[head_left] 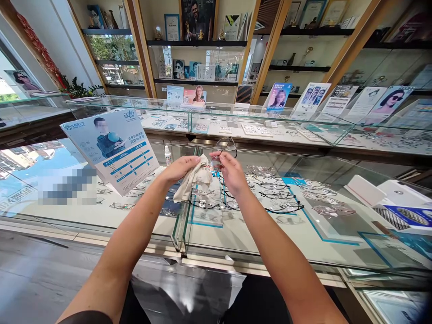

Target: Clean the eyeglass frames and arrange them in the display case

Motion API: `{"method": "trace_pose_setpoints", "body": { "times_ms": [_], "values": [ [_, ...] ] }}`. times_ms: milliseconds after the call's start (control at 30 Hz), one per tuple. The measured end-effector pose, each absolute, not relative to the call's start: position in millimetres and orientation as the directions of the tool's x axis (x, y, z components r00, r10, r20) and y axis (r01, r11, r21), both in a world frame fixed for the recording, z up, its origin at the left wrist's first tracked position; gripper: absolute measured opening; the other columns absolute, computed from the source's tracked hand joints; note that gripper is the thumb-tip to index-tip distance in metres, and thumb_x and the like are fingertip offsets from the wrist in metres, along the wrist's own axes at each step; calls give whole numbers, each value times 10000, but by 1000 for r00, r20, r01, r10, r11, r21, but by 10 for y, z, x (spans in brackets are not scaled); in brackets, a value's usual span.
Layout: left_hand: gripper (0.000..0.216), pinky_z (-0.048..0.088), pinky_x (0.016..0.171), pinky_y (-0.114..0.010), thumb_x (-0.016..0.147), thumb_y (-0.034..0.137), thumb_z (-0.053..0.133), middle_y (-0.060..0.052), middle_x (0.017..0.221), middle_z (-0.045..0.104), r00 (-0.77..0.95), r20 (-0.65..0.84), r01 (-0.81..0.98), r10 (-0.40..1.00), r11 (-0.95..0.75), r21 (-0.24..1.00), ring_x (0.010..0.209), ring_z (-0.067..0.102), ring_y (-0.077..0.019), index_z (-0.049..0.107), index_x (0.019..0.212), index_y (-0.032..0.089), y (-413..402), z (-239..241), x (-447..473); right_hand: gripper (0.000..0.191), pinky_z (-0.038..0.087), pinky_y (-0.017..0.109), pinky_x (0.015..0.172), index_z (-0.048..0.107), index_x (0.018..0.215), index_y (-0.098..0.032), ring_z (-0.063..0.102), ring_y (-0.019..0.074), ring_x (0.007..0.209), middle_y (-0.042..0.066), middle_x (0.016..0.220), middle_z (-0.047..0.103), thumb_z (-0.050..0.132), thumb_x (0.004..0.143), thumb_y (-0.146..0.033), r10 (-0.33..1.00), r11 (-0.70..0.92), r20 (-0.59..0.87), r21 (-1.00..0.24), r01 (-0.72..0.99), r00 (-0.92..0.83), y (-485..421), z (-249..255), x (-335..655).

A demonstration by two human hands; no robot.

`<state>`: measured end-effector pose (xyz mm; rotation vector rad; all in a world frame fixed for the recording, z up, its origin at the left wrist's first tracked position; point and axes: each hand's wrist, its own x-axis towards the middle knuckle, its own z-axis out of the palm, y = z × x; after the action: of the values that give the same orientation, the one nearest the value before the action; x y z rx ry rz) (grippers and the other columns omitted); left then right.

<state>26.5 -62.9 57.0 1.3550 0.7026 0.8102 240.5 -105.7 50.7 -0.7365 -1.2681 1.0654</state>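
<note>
Both my arms reach out over a glass display counter (236,252). My left hand (180,167) is closed on a beige cleaning cloth (195,181), which hangs down from my fingers. My right hand (230,170) pinches a pair of thin-framed glasses (227,146) by one lens, holding them up above the counter. The cloth touches the glasses between the two hands.
Inside the counter lie several pairs of glasses (276,198) on white trays. A tilted brochure stand (114,148) sits at the left, with a small white bottle (168,155) beside it. A white box (401,202) rests at the right. A second glass counter (256,121) and shelves stand behind.
</note>
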Motion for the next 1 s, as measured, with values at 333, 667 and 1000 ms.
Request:
{"method": "trace_pose_setpoints", "body": {
  "times_ms": [333,667,1000],
  "values": [
    [599,555,723,-263,759,676,941,-91,877,814,621,57,-182,781,74,981,740,715,-164,804,945,123,-778,568,458,423,551,346,909,805,1053,-313,667,204,1011,21,1227,788,820,868,-693,924,335,366,-914,-228,-110,-1048,433,2363],
    [617,568,704,-248,625,501,1075,-102,902,826,644,-24,-232,764,225,946,720,744,-161,800,1009,104,-769,508,487,500,585,342,795,747,1055,-286,705,221,984,61,1270,805,821,841,-732,934,270,322,-921,-280,-158,-1115,504,2321],
    [626,576,668,-257,623,579,1059,-118,862,821,659,-87,-169,747,261,951,694,746,-172,796,925,98,-756,436,488,492,573,338,699,734,1019,-290,686,201,861,54,1240,806,829,836,-736,931,267,324,-918,-292,-170,-1168,553,2318]
  ]
}}
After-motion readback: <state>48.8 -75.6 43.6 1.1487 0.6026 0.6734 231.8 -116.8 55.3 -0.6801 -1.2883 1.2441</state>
